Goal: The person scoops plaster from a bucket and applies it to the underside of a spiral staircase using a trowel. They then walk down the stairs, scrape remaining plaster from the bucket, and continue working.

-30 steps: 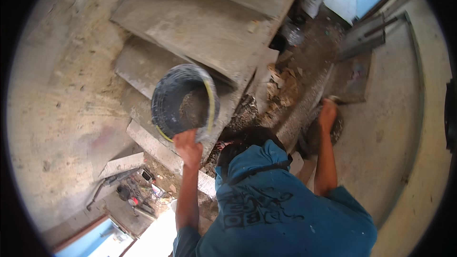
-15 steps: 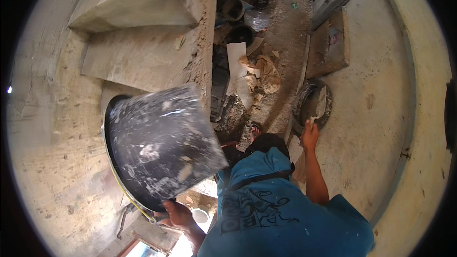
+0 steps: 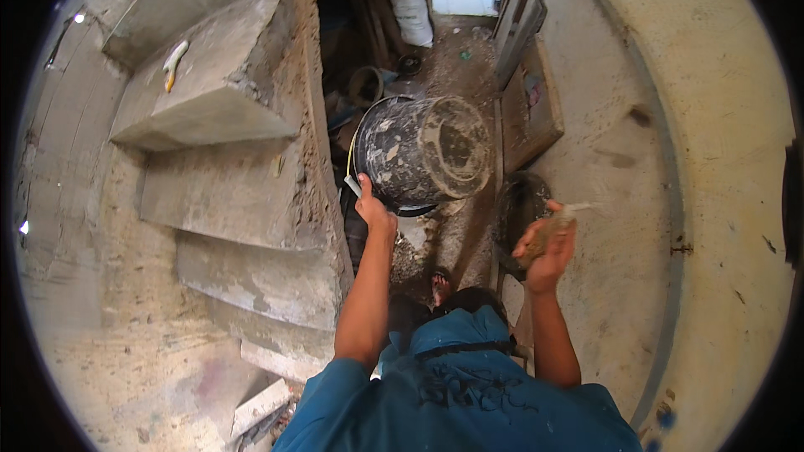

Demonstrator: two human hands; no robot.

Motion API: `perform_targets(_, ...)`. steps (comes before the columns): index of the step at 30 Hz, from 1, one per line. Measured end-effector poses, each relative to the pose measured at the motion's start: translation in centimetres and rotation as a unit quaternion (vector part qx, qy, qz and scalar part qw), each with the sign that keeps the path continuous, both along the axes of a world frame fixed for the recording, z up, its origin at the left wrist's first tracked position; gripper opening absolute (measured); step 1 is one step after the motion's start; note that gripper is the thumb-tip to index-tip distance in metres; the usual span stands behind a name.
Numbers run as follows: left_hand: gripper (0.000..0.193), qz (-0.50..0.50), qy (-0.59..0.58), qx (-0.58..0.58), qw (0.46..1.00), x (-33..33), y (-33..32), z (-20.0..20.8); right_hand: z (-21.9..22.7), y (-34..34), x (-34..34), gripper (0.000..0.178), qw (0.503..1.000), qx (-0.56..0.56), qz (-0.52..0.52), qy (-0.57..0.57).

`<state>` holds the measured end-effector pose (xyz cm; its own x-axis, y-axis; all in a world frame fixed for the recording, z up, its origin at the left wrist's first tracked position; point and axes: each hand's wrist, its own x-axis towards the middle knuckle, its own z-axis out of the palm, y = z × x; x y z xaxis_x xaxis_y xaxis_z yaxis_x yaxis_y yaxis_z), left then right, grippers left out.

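Plastic, mortar-caked black round bucket (image 3: 425, 153) looks stiff and light; left hand (image 3: 374, 211) fingers closed on its rim, right hand (image 3: 548, 244) cupping a brown mortar lump (image 3: 548, 230).

A tall white sack (image 3: 412, 10) stands upright at about twelve o'clock, far up the narrow passage beside the tiled doorway; it is cylindrical, its top bunched and greyish, with what may be faint printing on its side, too blurred to be sure. No labels, signs or screens show
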<state>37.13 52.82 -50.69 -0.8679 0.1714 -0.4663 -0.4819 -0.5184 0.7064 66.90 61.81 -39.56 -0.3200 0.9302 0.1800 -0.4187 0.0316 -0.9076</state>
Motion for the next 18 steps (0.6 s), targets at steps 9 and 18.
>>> perform_targets(9, 0.093, 0.038, -0.103, 0.007, 0.994, -5.2, 1.2, -6.3, -1.8, 3.2, -9.9, 0.043, 0.927, 0.01, 0.117, -0.357)
perform_targets(18, 0.09, 0.023, -0.123, -0.05, 0.991, -14.9, 4.7, -9.3, -1.2, 5.9, -22.3, 0.049, 0.869, 0.07, 0.155, -0.465)
